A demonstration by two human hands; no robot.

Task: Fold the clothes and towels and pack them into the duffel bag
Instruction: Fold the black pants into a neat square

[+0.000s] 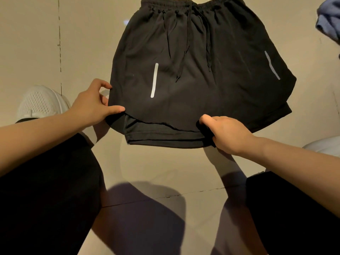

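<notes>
1. While the black shorts (193, 70) lie spread flat on the tiled floor (156, 172), waistband far and hems near, no fold shows yet; folding and packing are judged still ahead, and no duffel bag is in view.
2. Left hand (92, 104): thumb and fingers pinch the near-left hem corner.
3. Right hand (226, 134): fingers curl round the near hem at the crotch.
4. Bare floor lies left of, and nearer than, the shorts.
5. White shoe (40, 102) sits near left; blue cloth (329, 21) occupies the far-right edge.
</notes>
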